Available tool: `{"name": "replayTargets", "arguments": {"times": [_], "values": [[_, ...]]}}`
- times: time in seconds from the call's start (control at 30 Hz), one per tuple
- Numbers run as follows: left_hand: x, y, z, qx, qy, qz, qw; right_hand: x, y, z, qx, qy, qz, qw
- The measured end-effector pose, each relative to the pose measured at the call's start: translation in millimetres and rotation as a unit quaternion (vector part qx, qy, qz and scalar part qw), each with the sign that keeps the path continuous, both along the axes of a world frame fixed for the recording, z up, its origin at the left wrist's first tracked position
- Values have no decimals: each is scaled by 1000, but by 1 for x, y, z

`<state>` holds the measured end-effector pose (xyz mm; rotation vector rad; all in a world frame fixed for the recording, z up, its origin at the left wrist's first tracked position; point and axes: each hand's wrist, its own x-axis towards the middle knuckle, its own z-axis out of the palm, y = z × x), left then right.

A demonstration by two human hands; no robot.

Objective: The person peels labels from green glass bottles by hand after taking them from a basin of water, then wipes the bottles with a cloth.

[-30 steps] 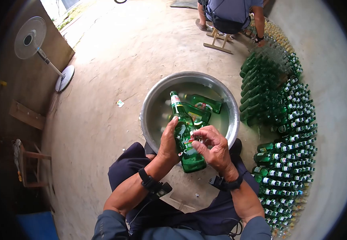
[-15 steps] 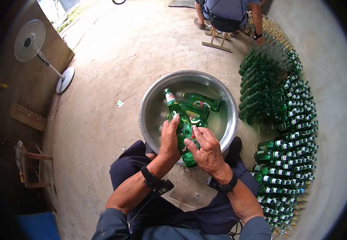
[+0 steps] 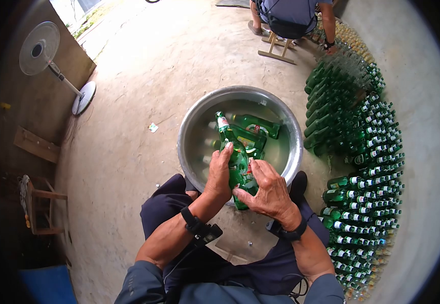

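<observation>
A green glass beer bottle (image 3: 240,164) is tilted over the near rim of a metal basin (image 3: 185,167), its neck pointing away from me. My left hand (image 3: 220,169) grips its body from the left, thumb on top. On the other side, my right hand (image 3: 269,191) presses its thumb to the lower body, with fingers curled at the torn label. A white-and-red neck label is still on the bottle. Beyond it, several more green bottles (image 3: 258,125) lie in the cloudy water of the basin, partly covered by one another.
Rows of green bottles (image 3: 367,195) stand along the wall on my right, with others stacked on their sides (image 3: 326,109). A co-worker (image 3: 293,17) sits on a wooden stool (image 3: 277,53) at the back. A standing fan (image 3: 40,48) and a wooden chair (image 3: 47,195) are on the left.
The bottle and both hands have shifted slightly to the right in view. My right hand's thumb and fingers have moved a little over the bottle's label area. The left hand keeps its hold.
</observation>
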<state>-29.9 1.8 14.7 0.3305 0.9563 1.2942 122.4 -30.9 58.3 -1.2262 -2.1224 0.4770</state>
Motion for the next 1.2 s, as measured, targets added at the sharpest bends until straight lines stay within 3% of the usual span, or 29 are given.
{"name": "replayTargets", "arguments": {"times": [0.2, 0.47, 0.53, 0.73, 0.83, 1.2], "values": [[6, -6, -10, -20, 68, -29, 997, -6, 5, -17, -24, 10, -60, 998], [8, -11, -21, -37, 53, -59, 996, -5, 17, -24, -92, 45, -105, 989], [7, -9, -21, -30, -48, -73, 996, -3, 19, -30, -122, 91, -108, 982], [2, -8, 15, -31, -119, -88, 989, -3, 20, -33, -85, 187, -126, 971], [-3, -5, 4, -34, -163, -130, 977, 3, 18, -37, -174, 245, -128, 945], [-1, -6, 15, -21, -198, -142, 970, 6, 12, -15, -194, 330, -99, 919]]}}
